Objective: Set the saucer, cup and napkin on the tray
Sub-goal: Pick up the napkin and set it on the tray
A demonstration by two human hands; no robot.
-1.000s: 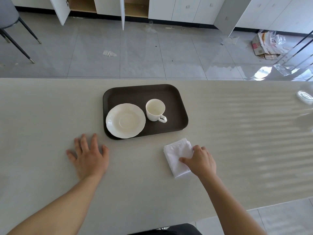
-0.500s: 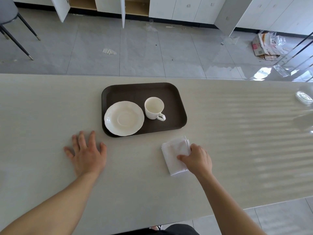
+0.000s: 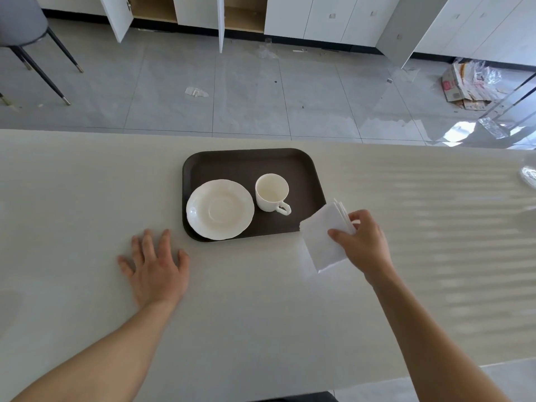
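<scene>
A dark brown tray (image 3: 249,162) lies on the pale table. On its left half sits a white saucer (image 3: 219,209), and a white cup (image 3: 271,192) stands upright to the right of it, handle toward me. My right hand (image 3: 364,242) pinches a folded white napkin (image 3: 323,236), lifted off the table and tilted, overlapping the tray's near right corner. My left hand (image 3: 155,265) rests flat on the table, fingers spread, just left of the tray's near left corner.
A clear object (image 3: 529,177) shows at the table's right edge. Beyond the table's far edge are a tiled floor, a grey chair (image 3: 26,33), open white cabinets (image 3: 220,13) and cardboard litter (image 3: 467,85).
My right hand has picked the napkin up off the table and carried it up toward the tray's near right corner. My left hand stays flat in place.
</scene>
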